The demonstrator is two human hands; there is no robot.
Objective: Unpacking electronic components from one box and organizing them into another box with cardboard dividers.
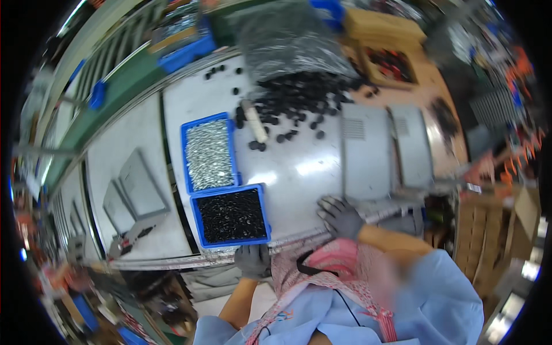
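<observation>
My left hand (252, 261), in a grey glove, rests at the table's front edge, right against the near side of a blue bin of small black parts (232, 215). Its fingers look stretched out, though the tips are hard to make out by the bin rim. Behind that bin stands a second blue bin, filled with small shiny metal parts (209, 154). My right hand (340, 218), also gloved in grey, lies on the table near the front edge with its fingers spread. Nothing is seen in either hand.
Black round knobs (302, 98) spill from a large dark plastic bag (290, 40) at the back. A pale-handled tool (255, 122) lies among them. Grey sheet-metal panels (367, 152) lie at right; more bent grey panels (138, 187) stand at left. Cardboard boxes (483, 236) are stacked at far right.
</observation>
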